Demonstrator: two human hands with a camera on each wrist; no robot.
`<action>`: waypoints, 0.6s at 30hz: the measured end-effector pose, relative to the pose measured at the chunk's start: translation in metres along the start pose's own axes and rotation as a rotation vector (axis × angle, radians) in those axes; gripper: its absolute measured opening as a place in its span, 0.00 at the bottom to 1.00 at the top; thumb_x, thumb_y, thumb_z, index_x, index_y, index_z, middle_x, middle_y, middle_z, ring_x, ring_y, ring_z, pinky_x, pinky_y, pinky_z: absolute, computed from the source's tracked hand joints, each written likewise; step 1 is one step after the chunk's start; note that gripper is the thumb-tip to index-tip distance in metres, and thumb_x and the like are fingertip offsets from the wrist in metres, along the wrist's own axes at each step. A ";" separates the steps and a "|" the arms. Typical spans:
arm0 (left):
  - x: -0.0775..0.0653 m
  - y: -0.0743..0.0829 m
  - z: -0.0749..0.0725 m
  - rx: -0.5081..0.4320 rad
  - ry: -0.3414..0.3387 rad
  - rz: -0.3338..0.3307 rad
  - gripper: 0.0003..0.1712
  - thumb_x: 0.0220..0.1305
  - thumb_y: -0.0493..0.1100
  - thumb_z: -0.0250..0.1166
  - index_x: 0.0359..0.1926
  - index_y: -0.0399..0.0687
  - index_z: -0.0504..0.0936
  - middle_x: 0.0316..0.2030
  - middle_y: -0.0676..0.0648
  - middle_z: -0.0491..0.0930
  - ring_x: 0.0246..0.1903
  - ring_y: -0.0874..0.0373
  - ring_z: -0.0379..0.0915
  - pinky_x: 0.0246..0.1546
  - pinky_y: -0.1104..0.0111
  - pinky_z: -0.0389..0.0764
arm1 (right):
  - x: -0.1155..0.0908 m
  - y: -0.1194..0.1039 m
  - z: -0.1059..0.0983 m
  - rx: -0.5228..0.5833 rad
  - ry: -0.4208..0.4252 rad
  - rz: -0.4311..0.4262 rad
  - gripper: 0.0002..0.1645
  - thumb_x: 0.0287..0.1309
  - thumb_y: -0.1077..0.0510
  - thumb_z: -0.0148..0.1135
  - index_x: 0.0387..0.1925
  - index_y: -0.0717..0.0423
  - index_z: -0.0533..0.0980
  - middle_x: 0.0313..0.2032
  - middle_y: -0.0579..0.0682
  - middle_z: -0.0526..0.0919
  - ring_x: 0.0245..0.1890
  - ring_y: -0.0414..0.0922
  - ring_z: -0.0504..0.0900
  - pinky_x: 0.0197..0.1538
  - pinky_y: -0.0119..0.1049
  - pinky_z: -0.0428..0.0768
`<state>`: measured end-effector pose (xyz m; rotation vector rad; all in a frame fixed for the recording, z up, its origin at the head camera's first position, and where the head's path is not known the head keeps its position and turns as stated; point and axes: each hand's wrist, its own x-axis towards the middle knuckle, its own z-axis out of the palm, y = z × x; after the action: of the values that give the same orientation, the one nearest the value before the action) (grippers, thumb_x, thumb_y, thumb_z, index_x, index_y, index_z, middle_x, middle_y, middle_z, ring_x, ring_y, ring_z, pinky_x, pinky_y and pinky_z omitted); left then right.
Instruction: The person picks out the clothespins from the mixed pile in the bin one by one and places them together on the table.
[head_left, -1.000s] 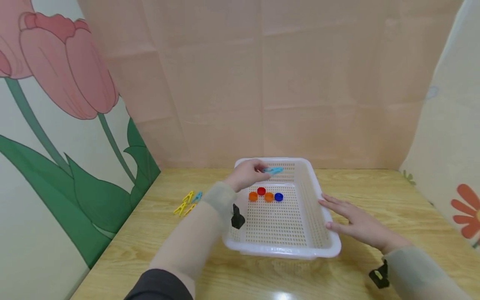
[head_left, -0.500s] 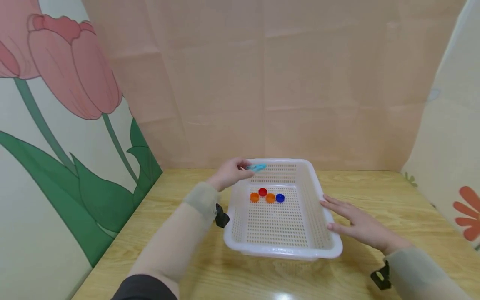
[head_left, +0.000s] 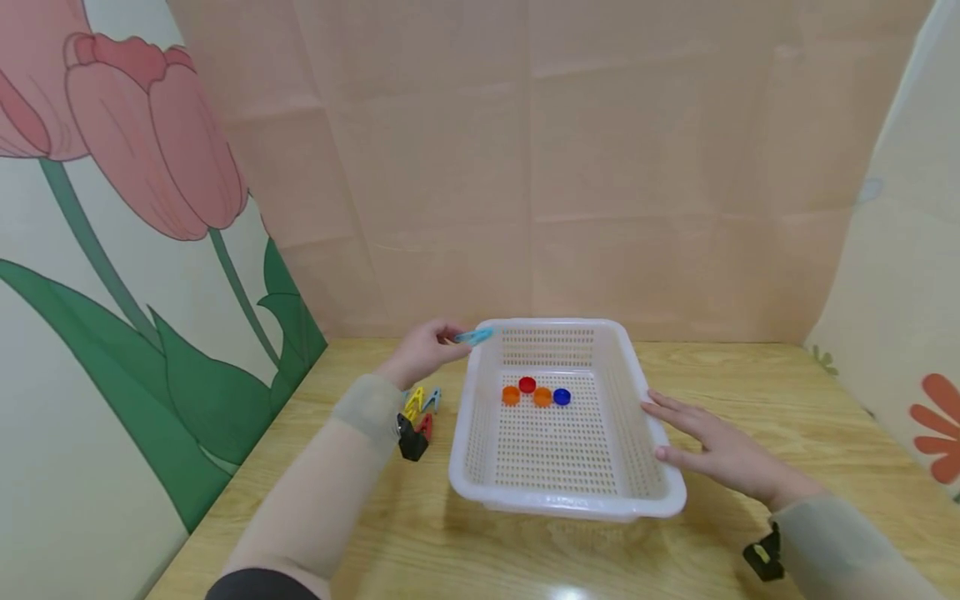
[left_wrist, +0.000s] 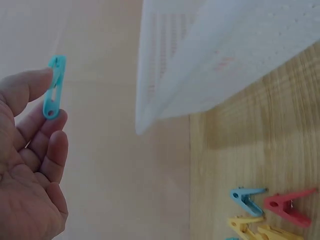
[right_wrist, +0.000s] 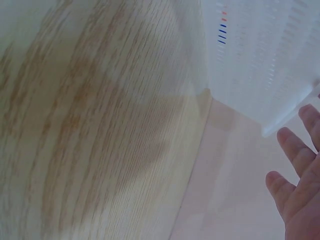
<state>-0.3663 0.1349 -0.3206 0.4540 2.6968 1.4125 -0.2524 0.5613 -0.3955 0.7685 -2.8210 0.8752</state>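
A light-blue clothespin (head_left: 474, 337) is pinched between the thumb and fingers of my left hand (head_left: 426, 352), just outside the far left corner of a white plastic basket (head_left: 567, 504). The left wrist view shows the clothespin (left_wrist: 54, 87) held upright at the fingertips, apart from the basket wall. My right hand (head_left: 708, 446) rests with extended fingers on the basket's right rim. Inside, on the perforated floor, lie a red bottle cap (head_left: 527, 384), two orange caps (head_left: 511, 396) and a blue cap (head_left: 562, 397).
Left of the basket on the wooden table (head_left: 300, 467) lie several clothespins: yellow ones (left_wrist: 242, 226), a blue one (left_wrist: 247, 200) and a red one (left_wrist: 289, 206). My left forearm partly covers them in the head view. A paper-covered wall (head_left: 420, 208) stands behind.
My left hand has moved left, from over the basket to beyond its left rim, carrying the light-blue clothespin. The right hand keeps its place on the rim.
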 end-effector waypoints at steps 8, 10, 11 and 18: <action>-0.009 -0.022 -0.013 0.009 0.020 -0.027 0.19 0.61 0.50 0.67 0.50 0.48 0.78 0.44 0.48 0.77 0.42 0.52 0.71 0.40 0.61 0.74 | 0.000 0.001 0.001 -0.011 0.005 -0.005 0.37 0.60 0.49 0.63 0.69 0.47 0.64 0.70 0.59 0.59 0.64 0.69 0.60 0.49 0.75 0.61; -0.013 -0.027 -0.017 0.015 0.029 -0.040 0.20 0.61 0.50 0.67 0.51 0.48 0.78 0.45 0.47 0.77 0.43 0.52 0.72 0.41 0.60 0.74 | 0.000 0.001 0.001 -0.016 0.004 -0.005 0.37 0.60 0.49 0.63 0.69 0.47 0.64 0.70 0.59 0.59 0.64 0.69 0.60 0.49 0.75 0.61; -0.014 -0.029 -0.019 0.019 0.035 -0.050 0.20 0.61 0.51 0.67 0.51 0.48 0.78 0.46 0.47 0.77 0.43 0.51 0.72 0.42 0.60 0.74 | 0.000 0.001 0.001 -0.019 0.004 -0.005 0.37 0.61 0.48 0.63 0.69 0.47 0.64 0.70 0.59 0.59 0.64 0.69 0.60 0.49 0.75 0.61; -0.027 -0.054 -0.030 0.024 0.074 -0.130 0.24 0.63 0.53 0.66 0.55 0.49 0.75 0.50 0.46 0.74 0.47 0.50 0.70 0.46 0.59 0.73 | 0.000 0.001 0.001 -0.024 0.010 -0.008 0.37 0.60 0.49 0.63 0.69 0.47 0.64 0.70 0.58 0.59 0.64 0.68 0.61 0.49 0.75 0.62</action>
<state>-0.3584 0.0744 -0.3496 0.2270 2.7462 1.3903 -0.2530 0.5612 -0.3971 0.7696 -2.8127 0.8407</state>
